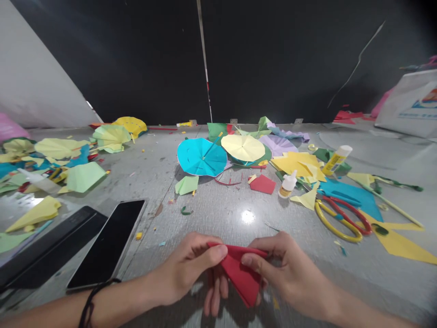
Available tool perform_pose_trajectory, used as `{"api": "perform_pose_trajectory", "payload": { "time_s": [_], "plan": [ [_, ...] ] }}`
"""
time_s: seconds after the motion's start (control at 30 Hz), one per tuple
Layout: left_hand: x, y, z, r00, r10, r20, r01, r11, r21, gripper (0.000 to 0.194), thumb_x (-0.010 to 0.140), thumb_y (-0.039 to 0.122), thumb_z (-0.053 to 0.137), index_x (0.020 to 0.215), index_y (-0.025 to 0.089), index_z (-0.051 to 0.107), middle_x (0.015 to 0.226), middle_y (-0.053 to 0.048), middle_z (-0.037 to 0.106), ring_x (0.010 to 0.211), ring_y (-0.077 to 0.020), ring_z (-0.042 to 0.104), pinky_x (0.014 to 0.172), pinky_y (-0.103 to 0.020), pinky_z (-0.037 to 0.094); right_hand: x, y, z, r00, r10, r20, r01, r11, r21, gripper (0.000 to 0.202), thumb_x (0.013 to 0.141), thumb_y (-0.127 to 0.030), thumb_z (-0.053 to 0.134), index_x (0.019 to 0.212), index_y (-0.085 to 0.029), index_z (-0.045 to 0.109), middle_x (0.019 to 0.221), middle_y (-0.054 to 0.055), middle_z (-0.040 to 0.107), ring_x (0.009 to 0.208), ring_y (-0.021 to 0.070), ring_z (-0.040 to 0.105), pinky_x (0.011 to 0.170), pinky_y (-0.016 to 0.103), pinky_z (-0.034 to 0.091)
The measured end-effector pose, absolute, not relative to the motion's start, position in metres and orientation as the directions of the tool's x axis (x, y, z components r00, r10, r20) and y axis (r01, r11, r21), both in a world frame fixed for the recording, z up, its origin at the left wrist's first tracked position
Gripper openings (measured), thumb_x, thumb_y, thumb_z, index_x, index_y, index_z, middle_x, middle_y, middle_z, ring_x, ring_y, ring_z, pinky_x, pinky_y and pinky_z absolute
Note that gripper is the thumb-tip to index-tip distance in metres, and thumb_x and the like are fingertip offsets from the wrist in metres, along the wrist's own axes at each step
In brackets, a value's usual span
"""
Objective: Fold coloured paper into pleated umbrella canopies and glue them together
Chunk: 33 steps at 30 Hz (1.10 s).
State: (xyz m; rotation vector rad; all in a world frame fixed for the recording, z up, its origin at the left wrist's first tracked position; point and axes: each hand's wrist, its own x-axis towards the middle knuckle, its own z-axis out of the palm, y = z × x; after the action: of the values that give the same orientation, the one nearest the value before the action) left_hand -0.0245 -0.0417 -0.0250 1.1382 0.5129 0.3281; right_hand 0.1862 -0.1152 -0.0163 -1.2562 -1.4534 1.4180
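Note:
A folded piece of red paper (241, 269) is held between both hands, low in the middle of the head view. My left hand (196, 266) pinches its upper left corner, thumb on top; the other fingers hang below. My right hand (285, 269) grips the right side, its thumb pressing on the paper's face. The folded paper narrows into layered edges pointing down. Beyond the hands lies a red paper scrap (262, 183), beside a small white glue bottle (287, 184). Blue (201, 157) and cream (243, 148) pleated paper discs sit farther back.
Scissors with red and yellow handles (341, 218) lie at right near a standing glue stick (337, 160) and yellow paper sheets (298, 165). On the left are a phone (108, 243), a black case (54, 248) and a pale green paper (85, 176). A black wall (153, 59) bounds the back.

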Motion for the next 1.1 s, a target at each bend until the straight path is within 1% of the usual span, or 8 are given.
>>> {"api": "perform_pose_trajectory", "payload": {
  "time_s": [0.2, 0.37, 0.47, 0.57, 0.63, 0.77, 0.97, 1.1],
  "plan": [
    [-0.023, -0.043, -0.025, 0.848, 0.468, -0.249, 0.045, 0.405, 0.913, 0.063, 0.09, 0.069, 0.065, 0.073, 0.008, 0.07, 0.055, -0.007, 0.066, 0.034, -0.0106, 0.059, 0.039, -0.018, 0.049, 0.189, -0.114, -0.014, -0.178, 0.982, -0.068, 0.289, -0.014, -0.957, 0.043, 0.099, -0.049, 0.06, 0.071, -0.019, 0.07, 0.06, -0.001, 0.063, 0.057, 0.0129, 0.056, 0.054, 0.025, 0.043],
    [-0.021, -0.041, -0.026, 0.855, 0.467, -0.223, 0.008, 0.419, 0.908, 0.055, 0.093, 0.063, 0.064, 0.081, 0.01, 0.071, 0.058, -0.006, 0.068, 0.036, -0.0115, 0.06, 0.037, -0.018, 0.048, 0.189, -0.114, -0.015, -0.125, 0.991, 0.055, 0.456, 0.106, -0.884, 0.025, 0.099, -0.042, 0.063, 0.09, -0.024, 0.078, 0.075, 0.001, 0.075, 0.067, 0.0161, 0.063, 0.063, 0.028, 0.05],
    [-0.02, -0.04, -0.027, 0.886, 0.419, -0.197, 0.003, 0.419, 0.908, 0.053, 0.094, 0.06, 0.065, 0.079, 0.009, 0.071, 0.059, -0.006, 0.068, 0.037, -0.0128, 0.061, 0.034, -0.019, 0.044, 0.189, -0.115, -0.016, -0.119, 0.99, 0.08, 0.523, 0.13, -0.842, 0.024, 0.099, -0.04, 0.061, 0.091, -0.026, 0.079, 0.074, 0.0, 0.077, 0.065, 0.0161, 0.064, 0.064, 0.03, 0.051],
    [-0.02, -0.038, -0.031, 0.894, 0.395, -0.211, 0.024, 0.428, 0.903, 0.056, 0.094, 0.06, 0.063, 0.078, 0.007, 0.073, 0.059, -0.009, 0.069, 0.037, -0.014, 0.062, 0.033, -0.02, 0.043, 0.189, -0.115, -0.019, -0.128, 0.985, 0.114, 0.526, 0.165, -0.834, 0.022, 0.1, -0.036, 0.061, 0.091, -0.025, 0.078, 0.072, -0.002, 0.076, 0.062, 0.0147, 0.065, 0.062, 0.028, 0.052],
    [-0.02, -0.037, -0.034, 0.885, 0.405, -0.23, 0.028, 0.446, 0.894, 0.056, 0.095, 0.057, 0.061, 0.078, 0.006, 0.075, 0.059, -0.011, 0.07, 0.038, -0.0154, 0.063, 0.033, -0.02, 0.042, 0.19, -0.116, -0.022, -0.163, 0.963, 0.214, 0.516, 0.268, -0.814, 0.02, 0.101, -0.03, 0.059, 0.097, -0.025, 0.078, 0.074, -0.003, 0.077, 0.062, 0.0132, 0.067, 0.062, 0.026, 0.053],
    [-0.019, -0.034, -0.038, 0.901, 0.375, -0.217, 0.002, 0.498, 0.867, 0.053, 0.094, 0.051, 0.058, 0.078, 0.004, 0.078, 0.066, -0.018, 0.075, 0.04, -0.0187, 0.066, 0.032, -0.022, 0.043, 0.192, -0.116, -0.025, -0.248, 0.848, 0.469, 0.517, 0.525, -0.676, 0.023, 0.101, -0.018, 0.058, 0.118, -0.022, 0.073, 0.107, 0.003, 0.079, 0.091, 0.0143, 0.075, 0.079, 0.026, 0.058],
    [-0.019, -0.036, -0.039, 0.918, 0.377, -0.119, -0.075, 0.462, 0.884, 0.057, 0.095, 0.045, 0.046, 0.077, 0.002, 0.078, 0.066, -0.022, 0.076, 0.038, -0.0192, 0.064, 0.031, -0.022, 0.04, 0.19, -0.115, -0.02, -0.255, 0.852, 0.457, 0.464, 0.523, -0.715, 0.021, 0.1, -0.014, 0.059, 0.113, -0.021, 0.073, 0.1, 0.001, 0.079, 0.084, 0.0112, 0.073, 0.077, 0.022, 0.059],
    [-0.018, -0.038, -0.04, 0.903, 0.396, -0.168, -0.048, 0.481, 0.875, 0.057, 0.097, 0.042, 0.042, 0.077, 0.002, 0.077, 0.066, -0.022, 0.075, 0.04, -0.019, 0.065, 0.037, -0.023, 0.045, 0.193, -0.115, -0.028, -0.292, 0.791, 0.538, 0.541, 0.6, -0.589, 0.029, 0.099, -0.012, 0.057, 0.125, -0.02, 0.069, 0.115, 0.006, 0.078, 0.099, 0.0153, 0.075, 0.086, 0.026, 0.062]
  ]
}}
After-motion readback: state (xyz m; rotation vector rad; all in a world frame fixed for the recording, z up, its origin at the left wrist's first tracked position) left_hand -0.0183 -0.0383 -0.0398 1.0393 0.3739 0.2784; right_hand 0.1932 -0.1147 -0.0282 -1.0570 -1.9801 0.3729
